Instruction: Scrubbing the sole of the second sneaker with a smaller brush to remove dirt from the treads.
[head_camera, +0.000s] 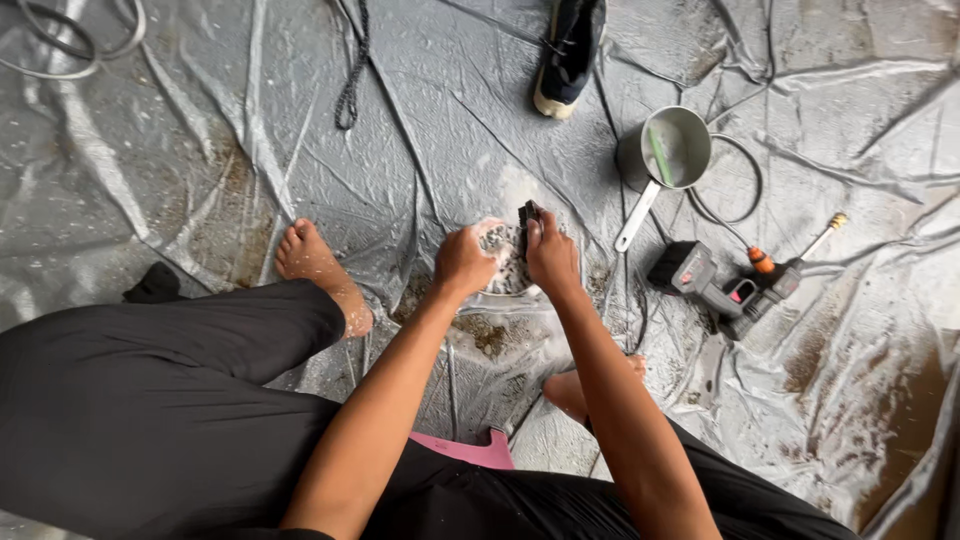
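Note:
My left hand grips the near left edge of a soapy shoe turned sole-up on the grey plastic sheet. The sole is white with dark studs and covered in foam. My right hand is closed around a dark brush pressed against the far right side of the sole. Both forearms reach forward from my lap. My bare feet rest on the sheet on either side of the shoe.
A metal saucepan with a green stick inside stands at the upper right. A cordless spray gun with a hose lies to the right. A dark shoe lies at the top. A pink stool edge shows under me. Muddy patches mark the sheet.

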